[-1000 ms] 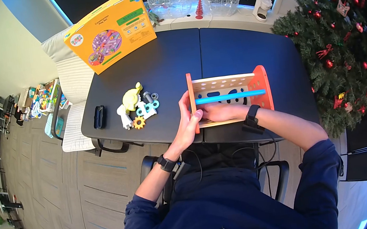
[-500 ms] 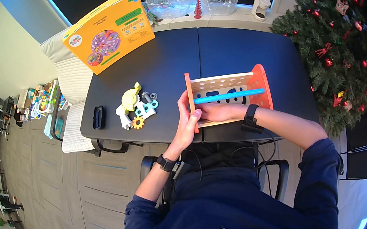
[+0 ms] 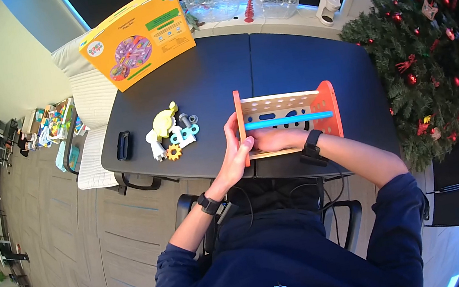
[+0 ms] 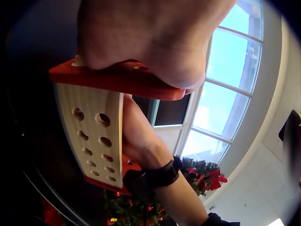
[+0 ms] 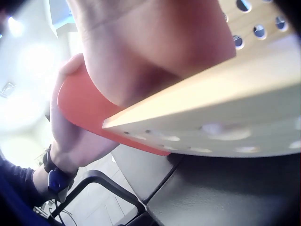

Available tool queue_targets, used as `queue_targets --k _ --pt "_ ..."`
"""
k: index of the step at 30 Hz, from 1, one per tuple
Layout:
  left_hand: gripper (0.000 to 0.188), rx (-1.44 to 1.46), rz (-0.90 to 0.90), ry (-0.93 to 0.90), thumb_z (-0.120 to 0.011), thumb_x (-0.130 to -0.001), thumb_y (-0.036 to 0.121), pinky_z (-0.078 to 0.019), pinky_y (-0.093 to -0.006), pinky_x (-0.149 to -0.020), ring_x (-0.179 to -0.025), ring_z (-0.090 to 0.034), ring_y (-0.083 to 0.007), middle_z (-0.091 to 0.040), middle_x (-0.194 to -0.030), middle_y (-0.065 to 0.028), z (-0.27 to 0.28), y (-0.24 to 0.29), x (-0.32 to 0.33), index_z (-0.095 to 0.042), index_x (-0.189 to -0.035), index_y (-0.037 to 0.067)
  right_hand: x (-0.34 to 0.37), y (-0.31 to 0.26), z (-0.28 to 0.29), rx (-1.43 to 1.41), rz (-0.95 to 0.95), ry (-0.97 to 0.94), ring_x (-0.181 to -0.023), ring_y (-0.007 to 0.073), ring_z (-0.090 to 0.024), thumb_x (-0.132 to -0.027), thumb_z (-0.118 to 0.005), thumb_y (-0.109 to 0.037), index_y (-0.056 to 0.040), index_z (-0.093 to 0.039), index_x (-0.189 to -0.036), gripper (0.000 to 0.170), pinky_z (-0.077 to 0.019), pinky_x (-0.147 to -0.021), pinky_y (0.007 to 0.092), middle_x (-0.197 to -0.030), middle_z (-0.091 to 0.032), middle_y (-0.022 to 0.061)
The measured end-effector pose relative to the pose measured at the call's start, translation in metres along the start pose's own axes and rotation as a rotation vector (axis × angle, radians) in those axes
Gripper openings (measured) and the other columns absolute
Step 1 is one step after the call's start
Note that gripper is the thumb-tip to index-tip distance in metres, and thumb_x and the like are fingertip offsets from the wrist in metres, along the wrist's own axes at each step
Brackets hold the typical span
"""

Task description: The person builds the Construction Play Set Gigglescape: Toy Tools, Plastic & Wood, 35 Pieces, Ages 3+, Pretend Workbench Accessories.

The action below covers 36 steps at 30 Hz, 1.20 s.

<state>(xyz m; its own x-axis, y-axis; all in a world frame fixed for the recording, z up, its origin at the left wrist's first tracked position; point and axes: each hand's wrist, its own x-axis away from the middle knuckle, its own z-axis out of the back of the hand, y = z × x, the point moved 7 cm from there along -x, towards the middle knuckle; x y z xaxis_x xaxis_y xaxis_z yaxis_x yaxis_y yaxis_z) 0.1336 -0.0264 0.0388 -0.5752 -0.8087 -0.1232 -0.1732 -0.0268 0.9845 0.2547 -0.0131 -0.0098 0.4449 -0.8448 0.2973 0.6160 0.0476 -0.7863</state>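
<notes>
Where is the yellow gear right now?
In the head view, the yellow gear lies on the dark table, left of the left hand, beside the turquoise toy piece.

head view looks down from above; close wrist views share one orange panel (image 5: 81, 101).

- Head view: bright, fisheye-bent, edges black.
- Left wrist view: bright window (image 4: 223, 80) backlights dim foreground.
- Right wrist view: hazy glare upper left; near board (image 5: 221, 115) soft.
</notes>
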Motion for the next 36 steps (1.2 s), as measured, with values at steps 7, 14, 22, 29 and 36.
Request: queue_targets --k 7,14,22,29,36 --pt "0.091 -0.077 -0.010 0.013 -0.057 -0.100 0.042 -0.0354 -0.0393 -0.111 -0.136 -0.038 -0.0234 -0.030 -0.165 -0.0161 0.002 -0.002 0.001 -0.010 -0.169 0.005 -0.015 0.021 -0.007 -0.021 0.016 0.038 -0.129 0.0368 -0.062 -0.109 -0.054 -0.028 -0.0019 -0.064 -0.135 0.038 -0.0477 -0.110 0.0517 -0.133 -0.067 0.0210" --pt "0.088 -0.001 -0.025 -0.005 -0.057 -0.104 0.039 -0.0180 -0.0483 -0.133 -0.163 -0.018 -0.0324 -0.022 -0.171 -0.0227 -0.001 0.000 0.002 -0.011 -0.167 0.000 -0.006 0.016 -0.009 -0.250 -0.075 0.025 -0.129 0.0327 -0.061 -0.110 -0.055 -0.029 -0.0038 -0.064 -0.136 0.037 -0.0465 -0.111 0.0510 -0.135 -0.067 0.0180" --pt "0.092 -0.113 -0.036 0.024 -0.054 -0.101 0.046 -0.0404 -0.0407 -0.112 -0.138 -0.043 -0.0239 -0.032 -0.163 -0.0146 0.001 -0.005 0.000 -0.009 -0.169 0.006 -0.001 0.010 -0.004 -0.280 -0.138 0.015 -0.129 0.0291 -0.061 -0.110 -0.055 -0.029 -0.0039 -0.065 -0.135 0.037 -0.0471 -0.110 0.0485 -0.137 -0.066 0.0167" --pt "0.089 -0.104 -0.075 0.033 -0.053 -0.100 0.043 -0.0431 -0.0357 -0.100 -0.117 -0.047 -0.0188 -0.037 -0.154 -0.0125 -0.001 -0.002 0.003 -0.010 -0.169 0.008 0.012 -0.006 -0.001 -0.345 -0.110 0.042 -0.126 0.0291 -0.063 -0.110 -0.055 -0.027 -0.0023 -0.067 -0.130 0.034 -0.0483 -0.107 0.0476 -0.131 -0.069 0.0167" --pt "0.085 -0.034 -0.027 -0.045 -0.057 -0.104 0.036 -0.0299 -0.0467 -0.123 -0.152 -0.027 -0.0281 -0.026 -0.167 -0.0186 -0.002 0.002 0.003 -0.012 -0.168 0.004 0.072 -0.045 0.030 0.266 -0.018 0.248 -0.108 0.0401 -0.069 -0.107 -0.058 -0.025 -0.0015 -0.069 -0.116 0.027 -0.0536 -0.093 0.0518 -0.113 -0.071 0.0208"
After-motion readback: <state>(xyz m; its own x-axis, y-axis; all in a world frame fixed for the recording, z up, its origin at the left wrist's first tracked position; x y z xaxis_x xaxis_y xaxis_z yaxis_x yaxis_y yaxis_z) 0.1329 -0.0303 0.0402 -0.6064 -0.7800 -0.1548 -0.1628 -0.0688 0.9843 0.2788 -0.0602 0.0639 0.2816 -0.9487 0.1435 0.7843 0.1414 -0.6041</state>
